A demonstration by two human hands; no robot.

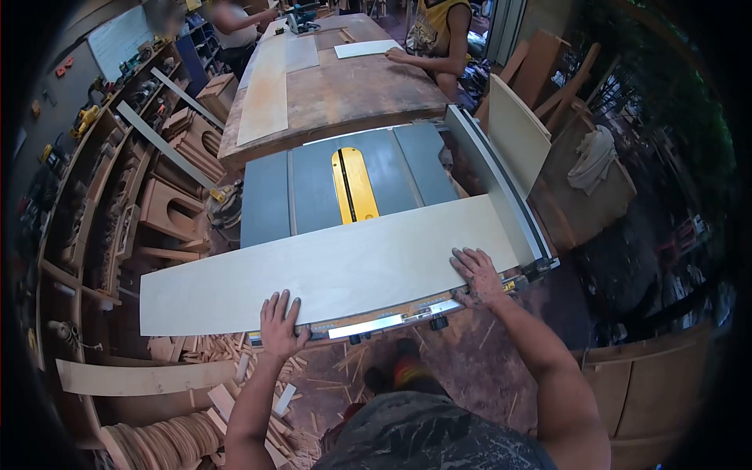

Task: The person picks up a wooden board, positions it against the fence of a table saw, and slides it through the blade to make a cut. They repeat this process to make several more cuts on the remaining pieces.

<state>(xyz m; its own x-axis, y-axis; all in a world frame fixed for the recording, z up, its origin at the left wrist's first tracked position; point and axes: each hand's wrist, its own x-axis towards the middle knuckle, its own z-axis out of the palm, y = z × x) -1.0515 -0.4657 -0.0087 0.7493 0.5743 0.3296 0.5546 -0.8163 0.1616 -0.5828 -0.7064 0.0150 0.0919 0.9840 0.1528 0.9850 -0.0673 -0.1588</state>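
Note:
A long pale board [337, 262] lies across the front of a grey table saw [266, 192], its right end against the long metal fence [501, 184]. My left hand [282, 325] rests on the board's near edge, left of the middle, fingers apart on its surface. Near the board's right end, my right hand [475, 278] lies with fingers spread on the near edge, the thumb low by the rail. Beyond the board shows the yellow throat plate [355, 184] with a dark slot; no blade can be made out.
Behind the saw is a wooden worktable [352, 94] with panels on it. A person [442, 39] stands at its right side, another [235, 27] at its far left. Shelves with tools line the left. An upright panel [517, 133] stands beyond the fence. Scraps cover the floor.

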